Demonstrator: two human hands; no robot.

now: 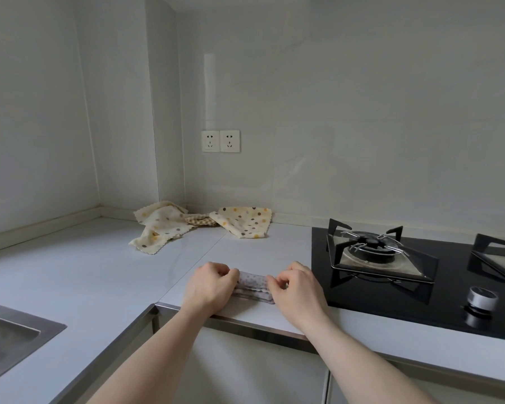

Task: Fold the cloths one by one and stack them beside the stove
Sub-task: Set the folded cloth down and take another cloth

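Both hands work one small grey cloth at the near edge of the counter, just left of the stove. The cloth lies folded into a narrow layered strip, its scalloped edges showing along the near side.

The left hand sits at the cloth's 9 o'clock end. Its fingers are curled tight together and pinch that end, knuckles up.

The right hand sits at the 3 o'clock end, touching the stove's black glass edge or just short of it; I cannot tell which. Its fingers are curled too, the fingertips bunched and clamped on the cloth's right end.

At 12 o'clock from the hands, against the back wall, lie the unfolded cloths: a cream dotted one at 11 o'clock, another dotted one at 12, and a checked one between them, partly covered. Two sockets sit on the wall above. A sink shows at 8 o'clock.
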